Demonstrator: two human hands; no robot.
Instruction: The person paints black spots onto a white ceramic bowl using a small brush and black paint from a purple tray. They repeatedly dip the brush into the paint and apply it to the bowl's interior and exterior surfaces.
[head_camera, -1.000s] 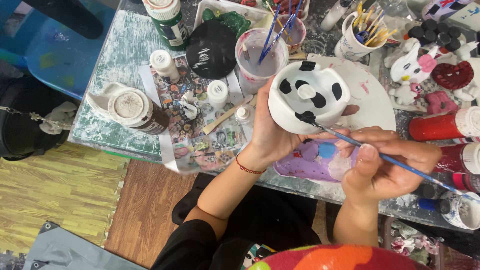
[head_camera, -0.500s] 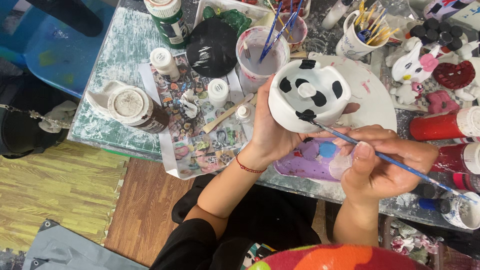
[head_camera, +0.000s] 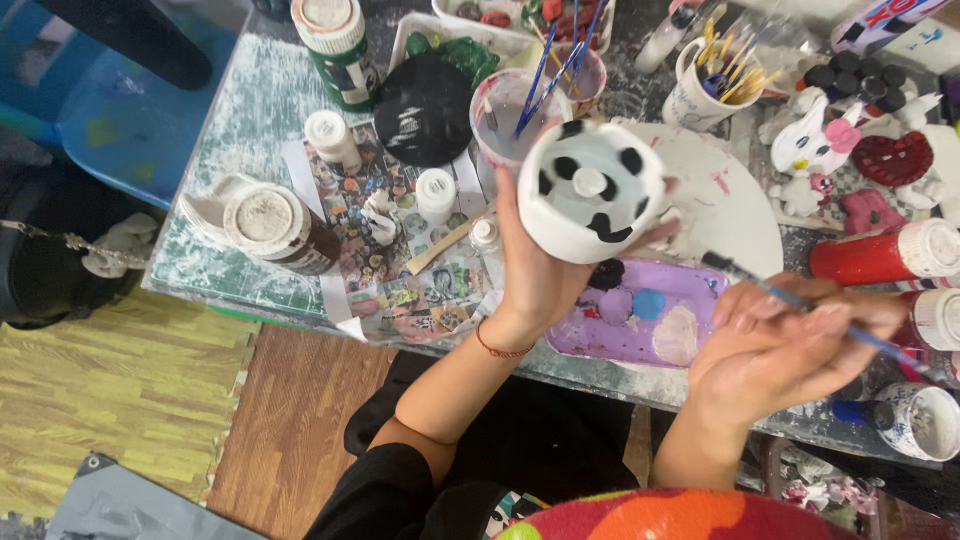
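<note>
White ceramic piece (head_camera: 590, 190) with black spots: your left hand (head_camera: 535, 270) is gripping it above purple palette (head_camera: 640, 315). Your right hand (head_camera: 790, 345) is pinching blue-handled brush (head_camera: 800, 300). Advice: keep piece steady, load bristles lightly.

white figurine (head_camera: 592, 195) hiding left fingers, red tube (head_camera: 885, 255) cut off at right edge
</note>
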